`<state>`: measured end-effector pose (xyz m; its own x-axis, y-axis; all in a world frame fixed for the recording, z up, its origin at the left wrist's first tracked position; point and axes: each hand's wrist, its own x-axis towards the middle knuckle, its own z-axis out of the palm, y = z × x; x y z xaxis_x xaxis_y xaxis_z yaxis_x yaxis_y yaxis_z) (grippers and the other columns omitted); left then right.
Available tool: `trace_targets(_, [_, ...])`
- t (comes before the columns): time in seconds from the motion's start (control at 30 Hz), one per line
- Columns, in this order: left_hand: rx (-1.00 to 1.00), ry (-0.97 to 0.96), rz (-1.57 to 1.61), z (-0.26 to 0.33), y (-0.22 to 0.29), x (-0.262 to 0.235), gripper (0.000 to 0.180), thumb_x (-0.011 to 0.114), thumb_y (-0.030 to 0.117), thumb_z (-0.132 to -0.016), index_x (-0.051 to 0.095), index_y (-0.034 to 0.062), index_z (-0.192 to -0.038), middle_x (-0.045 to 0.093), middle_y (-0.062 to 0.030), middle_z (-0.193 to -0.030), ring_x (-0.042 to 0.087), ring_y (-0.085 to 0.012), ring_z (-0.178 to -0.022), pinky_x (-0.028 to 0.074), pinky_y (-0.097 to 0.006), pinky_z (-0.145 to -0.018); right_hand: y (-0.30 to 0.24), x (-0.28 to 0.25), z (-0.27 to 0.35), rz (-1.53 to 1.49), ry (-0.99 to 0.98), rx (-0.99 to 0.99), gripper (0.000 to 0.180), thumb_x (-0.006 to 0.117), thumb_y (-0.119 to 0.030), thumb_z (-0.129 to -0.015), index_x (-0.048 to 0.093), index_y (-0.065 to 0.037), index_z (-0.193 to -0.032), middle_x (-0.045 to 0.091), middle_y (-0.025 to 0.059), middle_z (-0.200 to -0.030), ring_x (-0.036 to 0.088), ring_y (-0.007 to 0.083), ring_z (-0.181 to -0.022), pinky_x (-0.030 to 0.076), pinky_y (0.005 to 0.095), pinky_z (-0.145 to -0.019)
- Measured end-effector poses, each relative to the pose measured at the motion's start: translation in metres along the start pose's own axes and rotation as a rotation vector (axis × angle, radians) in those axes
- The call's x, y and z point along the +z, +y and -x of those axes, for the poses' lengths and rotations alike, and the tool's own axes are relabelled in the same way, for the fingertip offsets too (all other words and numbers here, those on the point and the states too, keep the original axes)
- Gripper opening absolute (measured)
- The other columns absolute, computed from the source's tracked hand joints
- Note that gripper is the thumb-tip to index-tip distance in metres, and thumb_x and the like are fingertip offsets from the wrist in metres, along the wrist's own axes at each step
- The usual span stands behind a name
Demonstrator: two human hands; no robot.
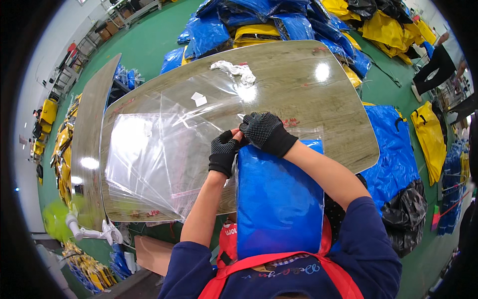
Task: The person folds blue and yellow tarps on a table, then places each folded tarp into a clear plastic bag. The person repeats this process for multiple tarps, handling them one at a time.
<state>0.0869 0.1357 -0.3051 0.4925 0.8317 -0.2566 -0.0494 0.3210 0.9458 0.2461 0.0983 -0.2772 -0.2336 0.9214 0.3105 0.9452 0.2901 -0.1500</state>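
A folded blue sheet-like item [279, 199] lies inside a clear plastic bag [312, 133], which reaches from the table edge toward my body. At the bag's upper left corner, my left hand [225, 150] is closed in a pinch, its bare fingertips showing past a black fingerless glove. Right beside it, my right hand [266, 132], in a dotted black glove, is closed on the same corner with knuckles up. The two hands nearly touch, and they hide the exact spot they grip. Loose clear plastic bags [144, 154] spread in a pile left of my hands.
A wood-grain table [343, 114] carries a crumpled white cloth [236, 71] and a small white paper piece [199, 99]. Blue and yellow bagged goods [209, 37] are heaped beyond it. A green fan [57, 219] stands lower left. At far right is another person [438, 62].
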Motion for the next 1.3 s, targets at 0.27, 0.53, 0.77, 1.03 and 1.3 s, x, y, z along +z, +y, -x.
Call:
trace_targets(0.27, [-0.121, -0.134, 0.217, -0.007, -0.005, -0.016, 0.035, 0.059, 0.019, -0.091, 0.058, -0.0038, -0.117, 0.064, -0.0095, -0.106, 0.059, -0.0159, -0.097, 0.046, -0.026, -0.085, 0.001, -0.008, -0.002, -0.119, 0.095, 0.020, 0.019, 0.061, -0.027, -0.078, 0.062, -0.010, -0.085, 0.063, 0.0115, -0.082, 0.064, 0.0303, -0.073, 0.051, 0.0431, -0.060])
trace_targets(0.53, [-0.092, -0.125, 0.214, -0.016, -0.026, -0.017, 0.032, 0.056, 0.014, -0.092, 0.057, -0.0039, -0.118, 0.064, -0.0081, -0.106, 0.060, -0.0159, -0.096, 0.047, -0.026, -0.086, -0.005, 0.008, 0.007, -0.141, 0.136, 0.064, 0.019, 0.054, -0.025, -0.085, 0.064, -0.010, -0.081, 0.062, 0.0111, -0.082, 0.061, 0.0298, -0.075, 0.049, 0.0427, -0.061])
trace_targets(0.77, [0.056, -0.018, -0.095, -0.011, -0.013, -0.009, 0.028, 0.059, 0.014, -0.091, 0.062, -0.0029, -0.113, 0.067, -0.0091, -0.098, 0.061, -0.0140, -0.091, 0.048, -0.026, -0.082, 0.001, 0.014, 0.002, -0.082, 0.053, 0.014, 0.015, 0.055, -0.022, -0.082, 0.064, -0.010, -0.082, 0.061, 0.0111, -0.082, 0.062, 0.0289, -0.077, 0.051, 0.0428, -0.065])
trace_targets(1.03, [0.134, 0.109, -0.054, -0.010, -0.014, -0.013, 0.019, 0.056, 0.014, -0.092, 0.065, -0.0006, -0.098, 0.068, -0.0078, -0.088, 0.061, -0.0113, -0.073, 0.049, -0.024, -0.065, 0.180, -0.041, -0.013, 0.466, -0.201, 0.648, 0.024, 0.049, -0.024, -0.088, 0.057, -0.006, -0.101, 0.062, 0.0169, -0.095, 0.061, 0.0273, -0.084, 0.048, 0.0388, -0.072])
trace_targets(1.3, [-0.093, -0.208, -0.238, -0.020, 0.012, -0.004, 0.036, 0.053, 0.029, -0.094, 0.065, -0.0024, -0.106, 0.068, -0.0106, -0.095, 0.063, -0.0156, -0.083, 0.049, -0.027, -0.076, 0.223, -0.155, 0.165, 0.217, 0.959, 0.963, 0.027, 0.049, -0.031, -0.095, 0.055, -0.005, -0.099, 0.057, 0.0120, -0.087, 0.057, 0.0230, -0.082, 0.045, 0.0331, -0.069])
